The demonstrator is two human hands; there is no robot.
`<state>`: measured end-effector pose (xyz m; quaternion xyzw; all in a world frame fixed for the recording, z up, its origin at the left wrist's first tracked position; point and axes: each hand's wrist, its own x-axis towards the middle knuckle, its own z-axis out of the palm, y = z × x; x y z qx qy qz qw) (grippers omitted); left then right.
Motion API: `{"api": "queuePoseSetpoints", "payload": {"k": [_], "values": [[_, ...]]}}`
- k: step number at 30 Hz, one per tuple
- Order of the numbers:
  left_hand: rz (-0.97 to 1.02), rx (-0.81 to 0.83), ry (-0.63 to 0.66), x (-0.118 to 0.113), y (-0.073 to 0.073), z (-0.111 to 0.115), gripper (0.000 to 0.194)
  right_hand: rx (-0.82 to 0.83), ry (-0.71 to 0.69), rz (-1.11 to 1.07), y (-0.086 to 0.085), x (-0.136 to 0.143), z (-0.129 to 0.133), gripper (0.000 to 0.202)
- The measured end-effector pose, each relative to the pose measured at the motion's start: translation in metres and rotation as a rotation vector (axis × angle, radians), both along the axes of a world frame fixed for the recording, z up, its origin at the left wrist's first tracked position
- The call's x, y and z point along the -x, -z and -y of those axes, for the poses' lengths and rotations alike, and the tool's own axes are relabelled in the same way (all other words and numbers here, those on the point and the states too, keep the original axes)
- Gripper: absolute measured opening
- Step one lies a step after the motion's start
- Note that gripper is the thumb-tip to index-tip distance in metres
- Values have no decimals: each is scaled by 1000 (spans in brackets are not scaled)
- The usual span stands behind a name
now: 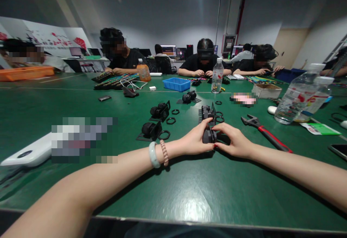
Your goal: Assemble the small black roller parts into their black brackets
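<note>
the left hand (195, 139) is gripping a black part (208, 136), seemingly steadying it, while the right hand (235, 141) is pinching its right side, apparently bracing it.

Blue tray (177, 85), orange bottle (144, 73), cardboard box (267, 92); beige door (290, 44)

Your bare left hand (193, 139) and bare right hand (237, 142) nearly meet, fingers (221, 127) curved; both bare forearms (121, 166) slant inward.
</note>
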<state>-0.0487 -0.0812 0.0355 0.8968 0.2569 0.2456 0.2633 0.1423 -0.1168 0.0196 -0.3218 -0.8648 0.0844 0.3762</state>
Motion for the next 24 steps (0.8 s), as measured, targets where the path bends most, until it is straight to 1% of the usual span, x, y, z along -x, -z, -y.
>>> {"api": "queuePoseSetpoints", "payload": {"k": [9,24], "values": [[31,1,5,0,0,1,79,17,10,12,1,1,0,39],[22,-16,20,-1,0,1,75,61,18,29,2,0,-1,38]]}}
